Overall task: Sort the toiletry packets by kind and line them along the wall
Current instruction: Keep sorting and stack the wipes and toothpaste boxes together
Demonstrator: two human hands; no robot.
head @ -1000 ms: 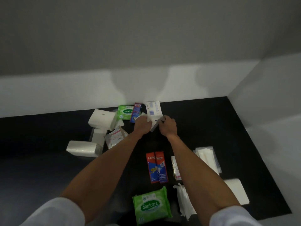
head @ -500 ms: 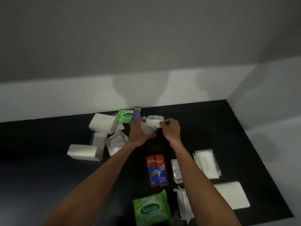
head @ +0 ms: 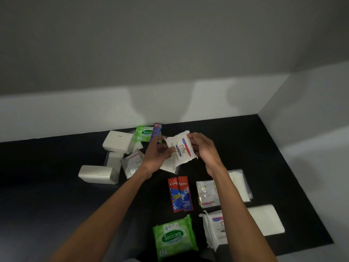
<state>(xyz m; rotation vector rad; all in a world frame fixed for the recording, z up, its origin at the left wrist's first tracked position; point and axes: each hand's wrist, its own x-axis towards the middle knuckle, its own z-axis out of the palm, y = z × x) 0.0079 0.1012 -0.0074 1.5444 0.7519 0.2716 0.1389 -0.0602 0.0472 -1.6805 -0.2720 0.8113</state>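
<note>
I held a white Dove packet (head: pixel 180 148) up between both hands, lifted over the far middle of a black surface (head: pixel 245 148). My left hand (head: pixel 157 157) pinched its left edge, thumb on the printed front and fingers curled behind. My right hand (head: pixel 205 150) gripped its right edge with curled fingers. The surface was matte and dark, and it ran back to a back wall (head: pixel 75 110) whose low band was white and whose upper part was grey. A white side wall (head: pixel 311 110) closed the corner on the right. Soft shadows lay on the white band. At the foot of the back wall, left of my hands, sat a far Sanicare pack (head: pixel 144 133) in green, with a red and blue sachet (head: pixel 156 130) just beside it on its right. Farther left lay three white tissue packs (head: pixel 118 141) in a loose cluster, and a Dove sachet (head: pixel 132 163) tilted beside them. Nearer me, between my forearms, two Colgate sachets (head: pixel 180 193) lay side by side, touching. Right of them a second Dove sachet (head: pixel 206 193) was partly hidden by my right forearm, with a clear bag of white sheets (head: pixel 239 184) beyond it. At the near edge sat a near Sanicare pack (head: pixel 174 237), a Dove wipes pack (head: pixel 217 229) to its right, and a flat white pack (head: pixel 264 219) at the far right.
</note>
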